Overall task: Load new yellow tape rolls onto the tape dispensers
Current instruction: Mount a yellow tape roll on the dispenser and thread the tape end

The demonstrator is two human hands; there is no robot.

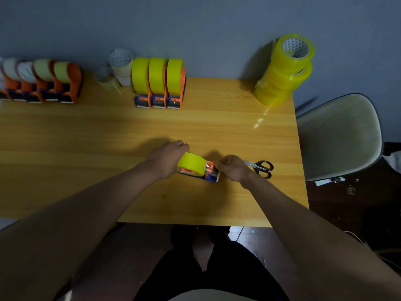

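An orange and blue tape dispenser lies on the wooden table in front of me, with a yellow tape roll mounted on it. My left hand grips the roll and the dispenser's back end. At the dispenser's front end, by the blade, my right hand pinches with closed fingers; the tape end itself is too small to make out. Three dispensers with full yellow rolls stand side by side at the back. A stack of new yellow rolls rises at the back right corner.
Several dispensers with pale, nearly spent rolls line the back left. Used cores stand next to them. Black-handled scissors lie just right of my right hand. A white chair stands off the table's right edge.
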